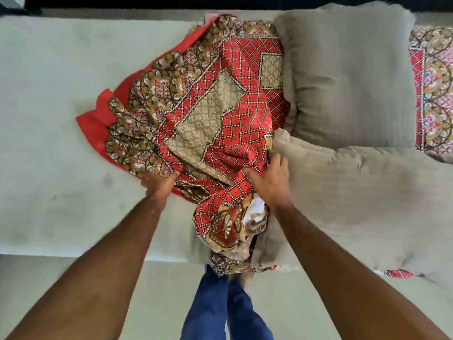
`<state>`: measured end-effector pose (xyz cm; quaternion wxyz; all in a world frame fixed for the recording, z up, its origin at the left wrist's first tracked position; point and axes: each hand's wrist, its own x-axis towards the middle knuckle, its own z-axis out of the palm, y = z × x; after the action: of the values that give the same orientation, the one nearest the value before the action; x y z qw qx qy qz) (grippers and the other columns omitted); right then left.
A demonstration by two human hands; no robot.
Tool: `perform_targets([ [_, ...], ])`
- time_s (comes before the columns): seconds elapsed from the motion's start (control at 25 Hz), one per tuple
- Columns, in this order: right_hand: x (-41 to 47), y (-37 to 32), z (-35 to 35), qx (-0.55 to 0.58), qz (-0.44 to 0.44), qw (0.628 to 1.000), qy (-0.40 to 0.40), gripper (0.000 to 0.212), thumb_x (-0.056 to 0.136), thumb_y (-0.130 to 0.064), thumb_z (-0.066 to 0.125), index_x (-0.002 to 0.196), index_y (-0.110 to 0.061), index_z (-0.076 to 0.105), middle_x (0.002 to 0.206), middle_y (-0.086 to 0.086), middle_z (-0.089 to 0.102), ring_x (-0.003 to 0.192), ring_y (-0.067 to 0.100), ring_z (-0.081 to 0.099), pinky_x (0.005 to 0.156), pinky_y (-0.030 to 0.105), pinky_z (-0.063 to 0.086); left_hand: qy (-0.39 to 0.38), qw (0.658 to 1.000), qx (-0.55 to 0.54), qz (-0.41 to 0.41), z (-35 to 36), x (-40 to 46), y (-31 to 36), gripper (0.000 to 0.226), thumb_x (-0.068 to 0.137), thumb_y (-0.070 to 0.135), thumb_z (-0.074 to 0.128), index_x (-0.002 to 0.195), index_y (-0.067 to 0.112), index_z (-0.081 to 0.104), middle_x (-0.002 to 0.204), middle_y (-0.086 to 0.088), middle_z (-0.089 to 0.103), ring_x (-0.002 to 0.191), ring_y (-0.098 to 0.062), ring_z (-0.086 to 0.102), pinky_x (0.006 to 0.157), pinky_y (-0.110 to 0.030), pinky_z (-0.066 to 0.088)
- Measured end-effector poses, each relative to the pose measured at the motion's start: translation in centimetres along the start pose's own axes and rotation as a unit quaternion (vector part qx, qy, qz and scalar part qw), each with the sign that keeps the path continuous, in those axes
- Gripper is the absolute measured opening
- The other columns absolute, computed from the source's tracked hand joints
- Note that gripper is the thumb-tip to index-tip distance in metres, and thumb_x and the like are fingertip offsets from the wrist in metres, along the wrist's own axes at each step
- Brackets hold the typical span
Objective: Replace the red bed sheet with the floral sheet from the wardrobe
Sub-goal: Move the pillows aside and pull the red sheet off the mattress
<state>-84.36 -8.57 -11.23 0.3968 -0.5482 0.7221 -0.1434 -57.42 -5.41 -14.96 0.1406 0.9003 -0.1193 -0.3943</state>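
Red sheet (215,114) lies bunched in a heap across the middle of the bare mattress (49,94), spilling over its near edge and butting against two tan pillows (348,77). The left hand (160,186) grips the heap's near-left hem; the right hand (269,179) presses into the folds beside the nearer pillow, though its fingertips are buried, so its grasp is unclear. Gathering well means scooping the overhanging tail up first, then lifting clear of the pillows. The wardrobe and floral sheet are out of view; a patterned cloth (434,89) at the far-right corner is cut off.
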Motion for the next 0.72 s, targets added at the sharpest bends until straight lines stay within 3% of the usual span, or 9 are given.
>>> perform_targets([
  [0.08,2.0,-1.2,1.7,0.063,0.044,0.994,-0.081,0.111,0.070,-0.060,0.082,0.153,-0.023,0.019,0.146,0.005,0.045,0.134,0.022,0.043,0.114,0.042,0.037,-0.003,0.999,-0.026,-0.033,0.5,3.5,-0.2,0.115,0.083,0.046,0.077,0.157,0.003,0.001,0.159,-0.023,0.018,0.144,-0.041,0.029,0.115,-0.048,0.037],
  [0.2,3.9,-3.1,3.9,0.045,0.045,0.982,-0.175,0.095,0.081,-0.022,0.078,0.154,-0.025,0.017,0.134,0.005,0.059,0.109,0.022,0.064,0.094,0.037,0.056,-0.027,0.988,-0.129,-0.077,2.6,8.7,-0.7,0.133,0.071,0.051,0.086,0.157,0.009,-0.007,0.164,-0.019,0.010,0.145,-0.039,0.029,0.116,-0.051,0.035],
  [0.28,4.0,-4.3,4.6,0.016,0.016,0.965,-0.262,0.087,0.083,-0.006,0.069,0.155,-0.023,0.023,0.137,0.005,0.053,0.100,0.013,0.060,0.079,0.023,0.054,-0.063,0.982,-0.135,-0.115,5.9,13.2,-2.2,0.137,0.057,0.062,0.088,0.158,0.011,0.011,0.160,-0.017,0.027,0.139,-0.035,0.041,0.112,-0.050,0.041],
  [0.32,3.8,-4.6,4.9,-0.003,-0.006,0.954,-0.300,0.087,0.084,-0.003,0.068,0.156,-0.021,0.024,0.145,0.007,0.047,0.108,0.011,0.054,0.084,0.021,0.050,-0.083,0.981,-0.135,-0.110,8.9,16.3,-3.7,0.130,0.053,0.066,0.085,0.155,0.012,0.027,0.154,-0.015,0.040,0.132,-0.033,0.050,0.107,-0.048,0.046],
  [0.4,3.1,-4.8,4.8,-0.022,-0.037,0.931,-0.362,0.085,0.085,-0.002,0.066,0.157,-0.024,0.025,0.155,0.008,0.039,0.117,0.010,0.047,0.093,0.026,0.047,-0.101,0.982,-0.151,-0.050,12.5,17.2,-3.2,0.080,0.065,0.047,0.074,0.137,0.019,0.055,0.132,-0.008,0.064,0.110,-0.026,0.066,0.096,-0.044,0.055],
  [0.44,2.8,-4.8,4.5,-0.023,-0.039,0.923,-0.383,0.085,0.084,-0.003,0.065,0.156,-0.027,0.026,0.154,0.009,0.040,0.117,0.013,0.052,0.094,0.031,0.050,-0.089,0.981,-0.172,-0.020,12.7,14.6,-0.9,0.056,0.072,0.034,0.072,0.126,0.020,0.064,0.119,-0.004,0.071,0.100,-0.024,0.069,0.091,-0.042,0.058],
  [0.52,2.6,-4.6,3.5,-0.019,-0.040,0.924,-0.381,0.084,0.081,-0.007,0.064,0.151,-0.038,0.028,0.140,0.012,0.054,0.108,0.025,0.065,0.090,0.044,0.058,-0.181,0.952,-0.236,0.066,10.5,5.3,6.8,0.026,0.081,0.014,0.067,0.107,0.018,0.071,0.099,-0.001,0.076,0.086,-0.021,0.071,0.085,-0.040,0.060],
  [0.64,3.1,-4.2,1.8,-0.038,-0.009,0.957,-0.289,0.078,0.086,-0.015,0.063,0.149,-0.030,0.019,0.122,0.017,0.064,0.103,0.035,0.067,0.088,0.044,0.055,-0.405,0.880,-0.180,0.174,10.5,-3.0,15.6,0.016,0.091,0.007,0.057,0.093,0.015,0.070,0.082,0.002,0.073,0.078,-0.015,0.068,0.079,-0.028,0.055],
  [0.72,3.3,-3.5,0.3,-0.050,-0.020,0.965,-0.256,0.072,0.092,-0.021,0.063,0.150,-0.018,0.021,0.123,0.020,0.064,0.110,0.038,0.064,0.090,0.039,0.051,-0.400,0.879,-0.043,0.257,11.5,-6.2,18.7,0.017,0.096,0.016,0.052,0.088,0.016,0.067,0.086,0.000,0.069,0.091,-0.023,0.067,0.082,-0.030,0.049],
])
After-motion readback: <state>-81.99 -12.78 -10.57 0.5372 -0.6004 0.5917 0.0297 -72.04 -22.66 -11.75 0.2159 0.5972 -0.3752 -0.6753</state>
